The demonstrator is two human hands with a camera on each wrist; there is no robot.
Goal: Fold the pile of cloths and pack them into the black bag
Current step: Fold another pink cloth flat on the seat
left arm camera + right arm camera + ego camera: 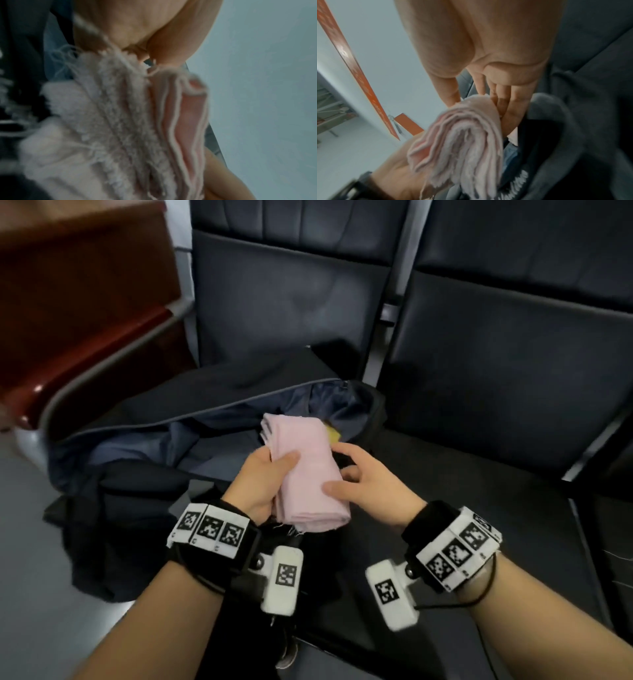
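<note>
A folded pink cloth (pixel 305 470) with frayed edges is held between both hands above the open black bag (pixel 164 419) on the dark seat. My left hand (pixel 270 474) grips its left side, thumb on top. My right hand (pixel 356 474) holds the right side, thumb pressed on the near end and fingers curled round the edge. The cloth's stacked layers (pixel 120 128) fill the left wrist view under the left palm (pixel 137 27). In the right wrist view the right hand's fingers (pixel 510 108) lie against the cloth's fold (pixel 462 142). Something yellow (pixel 334 434) shows inside the bag behind the cloth.
Dark garments (pixel 113 529) are heaped over the seat's front edge at the lower left. A row of dark padded seats (pixel 496 371) runs behind and to the right. A red-brown seat (pixel 78 296) with a metal armrest stands at the upper left. Grey floor lies at the left.
</note>
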